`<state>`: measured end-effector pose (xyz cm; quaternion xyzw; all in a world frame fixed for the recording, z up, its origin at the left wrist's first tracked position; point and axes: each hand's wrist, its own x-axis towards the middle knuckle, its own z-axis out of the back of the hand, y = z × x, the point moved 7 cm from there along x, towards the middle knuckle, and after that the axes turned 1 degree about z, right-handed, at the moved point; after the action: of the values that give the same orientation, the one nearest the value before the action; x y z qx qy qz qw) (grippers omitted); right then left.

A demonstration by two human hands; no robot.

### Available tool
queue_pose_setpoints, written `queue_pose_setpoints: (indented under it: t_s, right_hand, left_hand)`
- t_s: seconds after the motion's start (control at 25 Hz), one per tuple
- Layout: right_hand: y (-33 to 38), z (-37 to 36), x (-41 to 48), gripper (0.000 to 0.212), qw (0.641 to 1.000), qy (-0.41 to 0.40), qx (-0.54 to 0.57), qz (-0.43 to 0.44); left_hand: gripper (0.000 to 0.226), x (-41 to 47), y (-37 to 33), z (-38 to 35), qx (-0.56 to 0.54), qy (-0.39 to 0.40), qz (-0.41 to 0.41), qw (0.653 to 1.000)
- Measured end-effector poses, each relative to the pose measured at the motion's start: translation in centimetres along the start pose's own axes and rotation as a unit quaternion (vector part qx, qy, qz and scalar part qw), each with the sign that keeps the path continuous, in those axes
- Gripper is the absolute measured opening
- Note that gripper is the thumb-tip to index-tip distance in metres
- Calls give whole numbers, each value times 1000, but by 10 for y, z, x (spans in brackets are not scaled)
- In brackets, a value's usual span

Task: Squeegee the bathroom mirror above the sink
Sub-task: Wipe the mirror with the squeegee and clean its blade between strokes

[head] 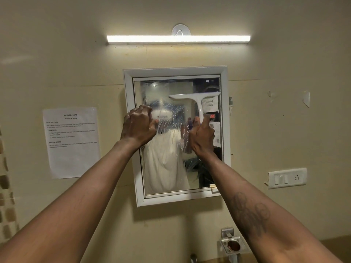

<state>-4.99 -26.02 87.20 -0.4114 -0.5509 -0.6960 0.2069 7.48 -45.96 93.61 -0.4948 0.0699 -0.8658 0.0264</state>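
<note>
A white-framed mirror (224, 118) hangs on the beige wall, its glass streaked with soapy drops and smears in the upper left and middle. My right hand (202, 138) grips the handle of a white squeegee (197, 100), index finger stretched up along it. The blade lies level against the glass in the upper right part. My left hand (139, 125) sits over the left side of the frame with its fingers curled round the edge. The glass reflects a white garment.
A lit tube light (178, 39) runs above the mirror. A printed sheet (71, 142) is taped to the wall at left. A switch plate (287, 178) sits at right. Below the mirror are a metal holder (234, 244) and a tap top (193, 258).
</note>
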Motion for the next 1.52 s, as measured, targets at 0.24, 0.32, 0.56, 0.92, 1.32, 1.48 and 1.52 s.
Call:
queue_pose_setpoints:
  t_s: [0.24,0.32,0.56,0.92,1.32,1.48,1.52]
  right_hand:
    - [-19,3,-32,31,1000,9,-13,-22]
    - [-22,6,-45,42,1000,11,-10,-21]
    - [-45,10,-80,39,997,30,-46,-55]
    - [-35,23,-96,23,998,25,-24,-57]
    - [65,-2,-20,31,999,-20,2,24]
    - [85,-21,-7,29,999,-10,23,41]
    - [88,-25,-4,30,999,-10,24,43]
  left_hand:
    - [44,-15,5,-4,-3,10,5,1000]
    - [40,-20,7,-5,-4,12,5,1000]
    - [30,-36,6,-9,-4,22,1,1000]
    - [29,-45,-1,7,0,18,-5,1000]
    - [35,-17,4,42,13,-20,-15,1000]
    - [38,-7,8,46,16,-31,-17,999]
    - [39,-4,10,47,16,-34,-16,999]
